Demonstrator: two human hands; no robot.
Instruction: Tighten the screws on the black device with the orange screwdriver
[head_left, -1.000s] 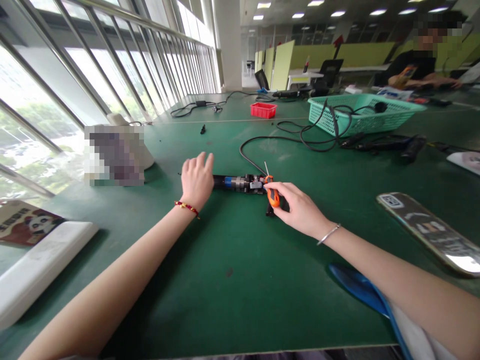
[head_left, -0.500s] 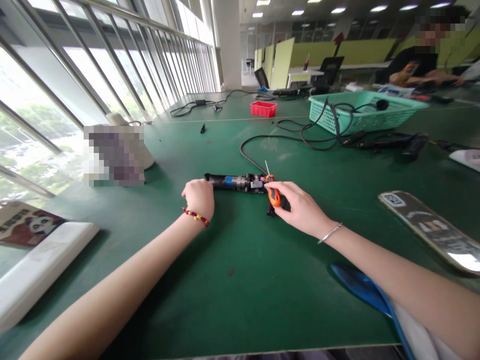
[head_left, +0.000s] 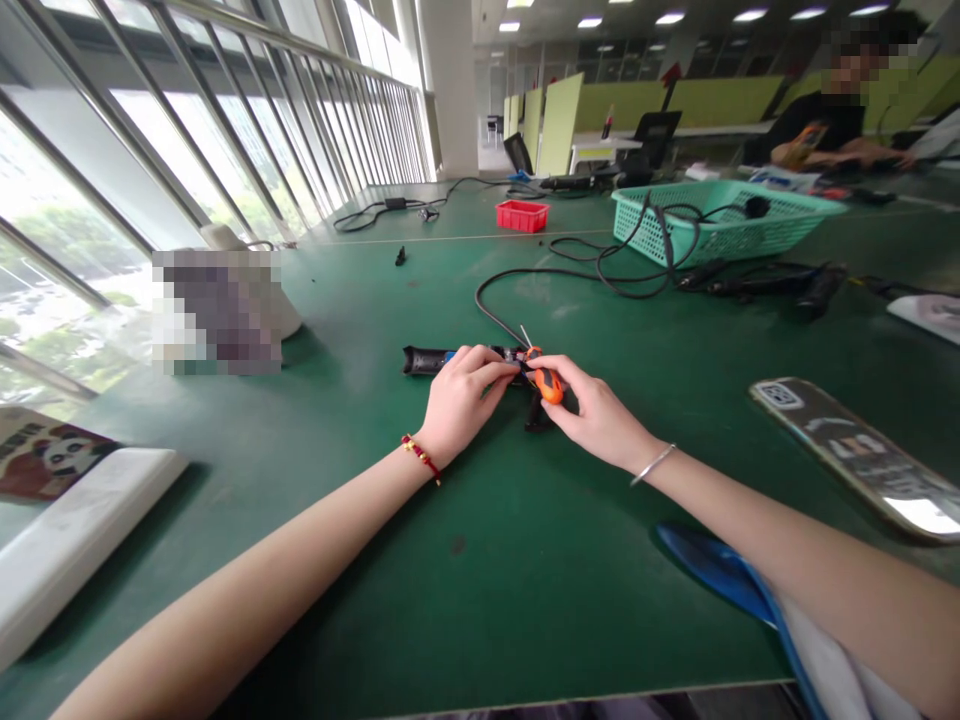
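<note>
Green surface [head_left: 480, 580]: my left hand [head_left: 459, 402], fingers closed over tool [head_left: 420, 360]; my right hand [head_left: 596, 418] pinching screwdriver [head_left: 549, 384] against it.

I see screwdriver [head_left: 547, 383]: glossy orange plastic handle, thin bare metal shaft; tool body [head_left: 422, 360]: matt black plastic, dull metal midsection; table [head_left: 480, 570]: matt green mat; basket [head_left: 724, 235]: smooth perforated plastic; bangle [head_left: 654, 464]: shiny metal
</note>
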